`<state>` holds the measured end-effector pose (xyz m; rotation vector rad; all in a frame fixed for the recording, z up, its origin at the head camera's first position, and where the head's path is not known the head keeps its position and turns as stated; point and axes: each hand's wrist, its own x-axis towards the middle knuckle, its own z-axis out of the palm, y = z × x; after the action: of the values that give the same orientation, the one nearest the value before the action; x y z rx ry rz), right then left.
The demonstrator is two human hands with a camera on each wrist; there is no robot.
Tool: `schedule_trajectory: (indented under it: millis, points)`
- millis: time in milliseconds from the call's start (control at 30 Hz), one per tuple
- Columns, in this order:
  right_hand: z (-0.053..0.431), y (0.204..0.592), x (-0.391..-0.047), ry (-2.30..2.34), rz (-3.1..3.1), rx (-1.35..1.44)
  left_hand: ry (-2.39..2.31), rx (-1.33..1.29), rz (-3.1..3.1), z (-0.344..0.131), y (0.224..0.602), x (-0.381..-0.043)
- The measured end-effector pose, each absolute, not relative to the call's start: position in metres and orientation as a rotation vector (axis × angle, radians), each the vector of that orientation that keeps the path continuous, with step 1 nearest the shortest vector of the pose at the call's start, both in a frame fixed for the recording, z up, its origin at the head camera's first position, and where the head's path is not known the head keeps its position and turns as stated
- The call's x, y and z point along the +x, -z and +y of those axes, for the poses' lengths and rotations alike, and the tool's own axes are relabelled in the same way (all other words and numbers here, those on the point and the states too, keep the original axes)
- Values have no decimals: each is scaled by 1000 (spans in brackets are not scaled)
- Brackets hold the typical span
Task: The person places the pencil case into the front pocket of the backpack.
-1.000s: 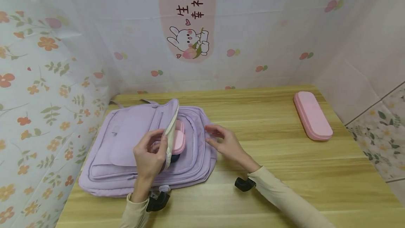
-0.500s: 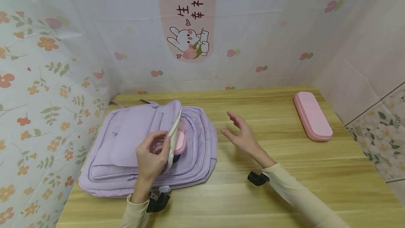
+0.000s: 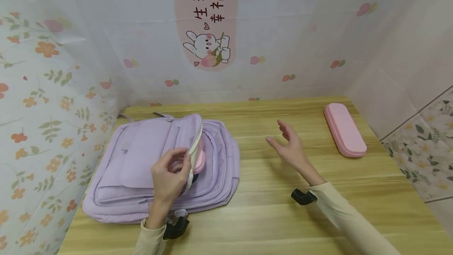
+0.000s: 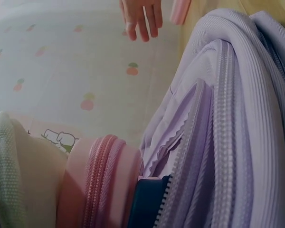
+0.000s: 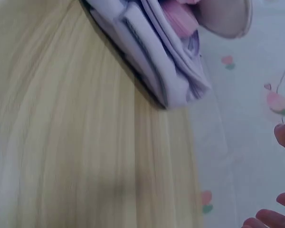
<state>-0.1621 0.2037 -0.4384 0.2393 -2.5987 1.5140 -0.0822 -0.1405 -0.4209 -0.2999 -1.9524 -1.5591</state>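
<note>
A lilac backpack (image 3: 138,160) lies on the table at the left, its front pocket unzipped. My left hand (image 3: 168,174) pinches the edge of the pocket's flap (image 3: 196,145) between thumb and fingers and lifts it. Inside the pocket sits a pink zippered case (image 4: 102,180), with a dark blue object (image 4: 147,202) beside it, mostly hidden. Over the table, to the right of the backpack, my right hand (image 3: 291,146) is held with fingers spread and nothing in them. A second pink case, a long pencil case (image 3: 345,131), lies at the far right.
The wooden table (image 3: 255,207) backs onto a white printed curtain (image 3: 301,42). A flowered curtain (image 3: 49,89) hangs along the left side. Each wrist carries a black mount.
My right hand has moved away from the backpack's right edge, rightward over the table. My left hand keeps hold of the flap. The head view has shifted slightly.
</note>
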Motion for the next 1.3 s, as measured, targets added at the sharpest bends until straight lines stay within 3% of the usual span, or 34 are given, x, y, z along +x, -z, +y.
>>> schedule_trajectory:
  millis: [533,1300]
  points:
    - [276,437,-156,-1422,-2569,-9,1472,-288,-1976,-138,423,-81]
    - [378,470,-149,-931,-2656,-519,1441,-322,-1983,-139,423,-81]
